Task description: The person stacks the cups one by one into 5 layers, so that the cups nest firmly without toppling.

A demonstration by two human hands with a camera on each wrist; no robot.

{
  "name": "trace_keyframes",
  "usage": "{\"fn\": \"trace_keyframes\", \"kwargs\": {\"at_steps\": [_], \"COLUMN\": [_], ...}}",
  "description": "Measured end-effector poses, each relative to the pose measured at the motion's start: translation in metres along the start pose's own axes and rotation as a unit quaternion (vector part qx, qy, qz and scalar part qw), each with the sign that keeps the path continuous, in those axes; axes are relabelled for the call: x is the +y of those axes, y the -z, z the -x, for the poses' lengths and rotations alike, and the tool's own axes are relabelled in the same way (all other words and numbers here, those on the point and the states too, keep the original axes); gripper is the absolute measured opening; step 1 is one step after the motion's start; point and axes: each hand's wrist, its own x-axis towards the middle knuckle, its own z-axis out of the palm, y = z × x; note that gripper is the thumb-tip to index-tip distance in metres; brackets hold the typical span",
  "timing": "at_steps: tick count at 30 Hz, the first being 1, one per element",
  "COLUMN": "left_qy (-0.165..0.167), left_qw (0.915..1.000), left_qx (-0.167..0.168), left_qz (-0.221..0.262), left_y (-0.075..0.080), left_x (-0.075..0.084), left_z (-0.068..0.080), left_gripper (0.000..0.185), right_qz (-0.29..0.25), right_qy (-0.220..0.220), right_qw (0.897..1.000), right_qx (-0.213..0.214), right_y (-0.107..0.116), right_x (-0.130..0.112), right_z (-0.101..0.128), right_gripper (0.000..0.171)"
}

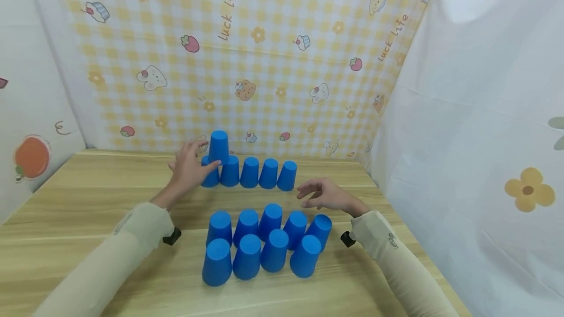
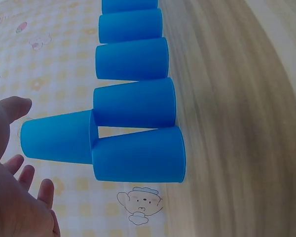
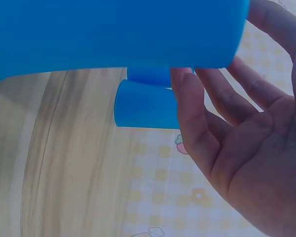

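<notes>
While the left hand (image 1: 187,170) sits with fingers spread and relaxed against the top cup (image 1: 218,147), gripping nothing, that cup stands upside down on the two leftmost of five cups in the far row (image 1: 248,172) — six blue cups there, just above frame centre. Right of centre, the right hand (image 1: 323,194) hovers open and empty beside the near cluster (image 1: 264,243) — nine inverted blue cups, five behind four, on the wooden table (image 1: 88,209).

The cups (image 1: 246,256) look like smooth matt plastic, solid blue, barely any shine. The table (image 1: 88,199) is light wood grain with a slight satin finish. The backdrop (image 1: 273,62) is thin printed cloth, a bit wrinkly. The sleeves (image 1: 132,238) look like soft stretchy beige fabric.
</notes>
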Motion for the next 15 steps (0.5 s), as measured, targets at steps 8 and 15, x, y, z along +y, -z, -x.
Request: {"fn": "trace_keyframes", "kwargs": {"at_steps": [8,15], "left_qy": [-0.001,0.004], "left_qw": [0.9986,0.9920], "left_qx": [-0.053,-0.126], "left_qz": [-0.002,0.007], "left_y": [0.000,-0.001], "left_x": [-0.002,-0.002], "left_z": [0.014,0.027], "left_gripper": [0.059,0.062], "right_qz": [-0.012,-0.008], "right_qy": [0.033,0.042], "right_qw": [0.999,0.999], "right_qx": [-0.017,-0.028], "right_y": [0.000,-0.002], "right_x": [-0.001,0.001], "right_z": [0.004,0.007], "right_gripper": [0.042,0.047]}}
